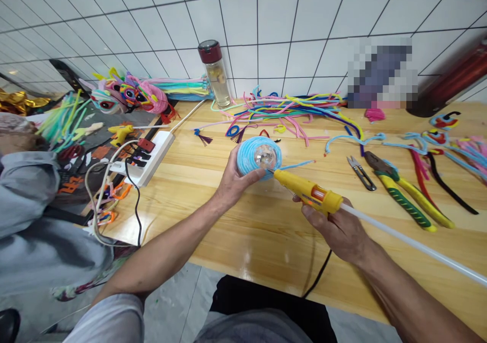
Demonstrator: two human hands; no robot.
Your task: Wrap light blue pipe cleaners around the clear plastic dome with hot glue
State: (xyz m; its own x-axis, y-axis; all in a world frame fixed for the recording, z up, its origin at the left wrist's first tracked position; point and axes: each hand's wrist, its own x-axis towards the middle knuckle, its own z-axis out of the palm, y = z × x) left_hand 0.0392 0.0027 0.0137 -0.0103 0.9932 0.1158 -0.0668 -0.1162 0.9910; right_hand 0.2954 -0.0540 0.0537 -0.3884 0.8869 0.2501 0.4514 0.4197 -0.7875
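My left hand (234, 178) is closed around a clear ball (265, 157) wound with light blue pipe cleaner (247, 155). A loose blue end sticks out to the right of the ball. In my right hand (338, 226) is a yellow hot glue gun (308, 188), a long white glue stick (411, 241) running out of its back. The gun's nozzle points left, at the ball's lower edge by my left thumb. Whether the tip touches the pipe cleaner is hard to see. The fingers behind the ball are hidden.
Pliers (403, 191) and thread snips (360, 173) lie right of the glue gun. Loose pipe cleaners (289, 107) spread along the wall beside a glass bottle (216, 74). A white power strip (152, 158) with cords lies left, near another person's sleeve (26, 185).
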